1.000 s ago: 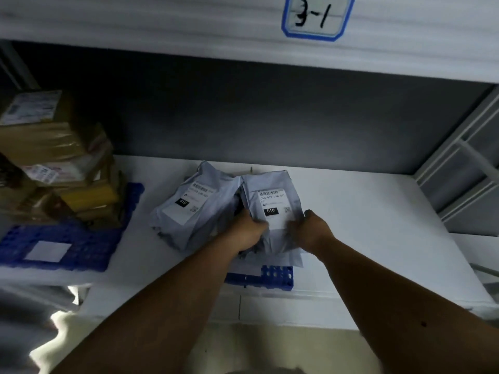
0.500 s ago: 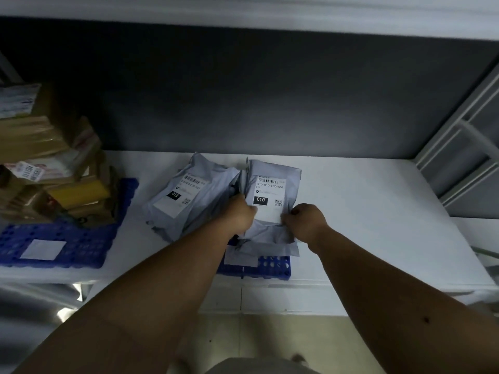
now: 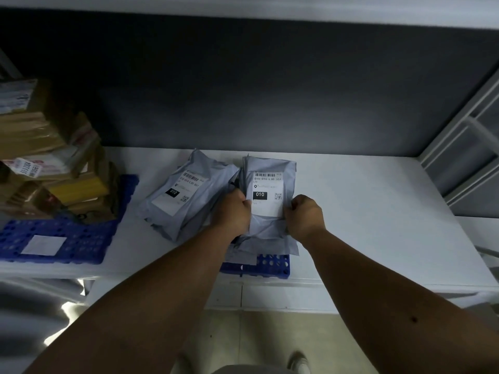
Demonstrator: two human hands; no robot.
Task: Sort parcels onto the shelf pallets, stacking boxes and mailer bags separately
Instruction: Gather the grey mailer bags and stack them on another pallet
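- While both hands work at the middle of the white shelf, the grey mailer bag with the "010" label sits on top of a small heap of bags, label up
- Left hand has its fingers curled onto the bag's left edge, right hand pinches the right edge with curled fingers; both grip the same bag
- Beneath the heap, the front of a blue pallet peeks out at the shelf lip, mostly covered by bag flaps
- Just to the left, touching the held bag, a second mailer bag lies tilted, its label facing up too
- Far left, well apart from the bags, taped cardboard boxes stand stacked on their own blue pallet, so the sorting looks right so far
- Now the risks, as I judge them: these plastic bags are slick and soft, and the heap is lumpy, so on release the top bag could slide forward off the front edge
- Flaps already overhang the pallet's front, so a nudge there could drag the lower bags out
- Tilted neighbour could slump sideways off the pallet if the heap gets pushed left
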